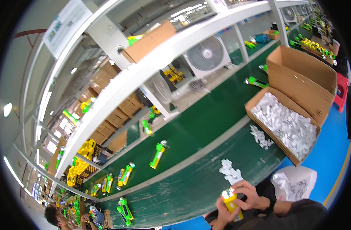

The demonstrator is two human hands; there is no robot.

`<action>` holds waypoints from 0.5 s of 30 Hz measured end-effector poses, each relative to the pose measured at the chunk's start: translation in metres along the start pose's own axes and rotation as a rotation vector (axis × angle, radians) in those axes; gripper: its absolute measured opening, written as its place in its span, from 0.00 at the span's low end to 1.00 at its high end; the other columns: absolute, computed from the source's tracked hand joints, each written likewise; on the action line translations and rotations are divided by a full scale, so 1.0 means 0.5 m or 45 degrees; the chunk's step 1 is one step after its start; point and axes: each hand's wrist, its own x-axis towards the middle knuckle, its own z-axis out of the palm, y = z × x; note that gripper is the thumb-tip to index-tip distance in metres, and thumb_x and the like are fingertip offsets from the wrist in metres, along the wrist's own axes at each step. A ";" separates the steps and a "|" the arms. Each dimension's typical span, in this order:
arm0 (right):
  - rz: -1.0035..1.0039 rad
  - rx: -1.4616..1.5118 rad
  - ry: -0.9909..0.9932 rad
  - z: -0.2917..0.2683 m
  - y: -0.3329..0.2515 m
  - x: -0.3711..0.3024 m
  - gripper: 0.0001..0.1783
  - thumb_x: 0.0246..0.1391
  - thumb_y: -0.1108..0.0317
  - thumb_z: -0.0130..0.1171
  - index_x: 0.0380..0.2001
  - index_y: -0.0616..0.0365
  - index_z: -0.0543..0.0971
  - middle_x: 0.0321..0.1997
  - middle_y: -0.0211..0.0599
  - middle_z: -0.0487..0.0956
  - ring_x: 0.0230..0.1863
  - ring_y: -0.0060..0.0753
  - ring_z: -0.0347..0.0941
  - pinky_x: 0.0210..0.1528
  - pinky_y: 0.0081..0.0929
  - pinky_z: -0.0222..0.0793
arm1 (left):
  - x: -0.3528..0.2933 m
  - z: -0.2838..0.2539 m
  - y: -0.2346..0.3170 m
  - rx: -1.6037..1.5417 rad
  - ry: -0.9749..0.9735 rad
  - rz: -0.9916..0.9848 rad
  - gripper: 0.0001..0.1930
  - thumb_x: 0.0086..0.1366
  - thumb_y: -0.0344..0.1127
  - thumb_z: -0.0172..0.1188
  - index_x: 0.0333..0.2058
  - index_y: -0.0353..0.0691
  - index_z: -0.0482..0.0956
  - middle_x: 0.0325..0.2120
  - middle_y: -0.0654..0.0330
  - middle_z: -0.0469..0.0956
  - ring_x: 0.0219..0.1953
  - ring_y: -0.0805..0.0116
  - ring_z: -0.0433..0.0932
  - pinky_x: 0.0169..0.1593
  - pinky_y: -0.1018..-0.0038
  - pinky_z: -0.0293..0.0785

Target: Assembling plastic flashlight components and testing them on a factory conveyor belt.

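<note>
Near the bench's front edge I hold a yellow flashlight (230, 202), its shiny head tilted up and away from me. My left hand (222, 215) is closed around its lower side. My right hand (249, 194) grips it near the head, the fingers bent over it. What the right fingertips press on is too small to make out. Just beyond my hands a small pile of white plastic pieces (230, 172) lies on the green bench (175, 195).
An open cardboard box (256, 111) full of white pieces stands at right, with loose pieces (261, 137) beside it. A white bag (304, 178) sits below. Green and yellow flashlights (157, 155) lie along the green conveyor (191, 130). A person (54, 216) works at far left.
</note>
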 end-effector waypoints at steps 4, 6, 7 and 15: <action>0.061 -0.040 0.034 -0.001 0.006 -0.006 0.17 0.36 0.70 0.67 0.35 0.58 0.77 0.40 0.44 0.76 0.41 0.43 0.75 0.43 0.33 0.72 | 0.006 0.011 0.002 0.339 0.102 0.045 0.42 0.56 0.29 0.62 0.61 0.41 0.41 0.53 0.48 0.62 0.53 0.58 0.67 0.55 0.62 0.65; 0.048 -0.028 0.022 0.009 0.010 -0.008 0.17 0.36 0.70 0.66 0.34 0.58 0.77 0.39 0.44 0.76 0.41 0.43 0.74 0.43 0.34 0.71 | -0.006 0.009 -0.001 0.439 0.167 -0.011 0.41 0.58 0.35 0.61 0.62 0.39 0.43 0.56 0.49 0.57 0.57 0.58 0.63 0.58 0.62 0.61; 0.070 -0.032 0.015 0.013 0.008 -0.008 0.17 0.35 0.70 0.67 0.33 0.58 0.77 0.39 0.44 0.76 0.41 0.43 0.74 0.43 0.33 0.71 | -0.004 0.009 -0.004 0.347 0.176 -0.049 0.41 0.58 0.36 0.61 0.61 0.39 0.42 0.56 0.49 0.57 0.57 0.58 0.62 0.58 0.61 0.61; -0.243 0.019 -0.022 0.001 -0.019 0.009 0.15 0.39 0.78 0.57 0.35 0.63 0.73 0.41 0.51 0.72 0.38 0.50 0.71 0.38 0.39 0.69 | -0.043 0.001 -0.107 0.470 0.386 0.070 0.45 0.57 0.53 0.62 0.61 0.40 0.44 0.56 0.47 0.57 0.55 0.56 0.65 0.56 0.59 0.64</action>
